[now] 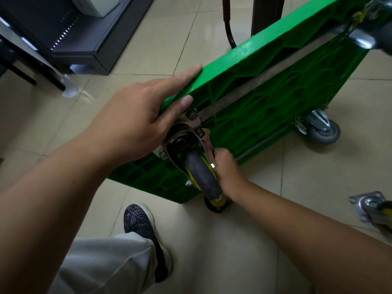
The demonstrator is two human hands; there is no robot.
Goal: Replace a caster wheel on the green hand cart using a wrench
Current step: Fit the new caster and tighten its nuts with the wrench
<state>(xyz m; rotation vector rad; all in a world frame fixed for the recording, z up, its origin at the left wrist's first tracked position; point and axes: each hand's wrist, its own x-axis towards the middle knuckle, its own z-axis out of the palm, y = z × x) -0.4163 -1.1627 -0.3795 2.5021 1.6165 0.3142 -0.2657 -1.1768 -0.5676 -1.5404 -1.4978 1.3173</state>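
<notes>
The green hand cart (265,98) stands tipped on its side, ribbed underside facing me. My left hand (135,122) lies flat over its upper corner edge, thumb on the underside. Below that corner sits a worn caster wheel (201,175) with a dark tyre and yellow hub on a rusty mounting plate (184,132). My right hand (224,168) is shut on a metal wrench (209,145), whose head sits at a bolt on the plate beside the wheel. The handle is mostly hidden in my fist.
A loose caster (373,209) with a shiny plate lies on the tiled floor at right. Two grey-wheeled casters (322,128) (373,37) remain on the cart. My shoe (146,234) is near the cart's bottom corner. Dark furniture (70,35) stands at the upper left.
</notes>
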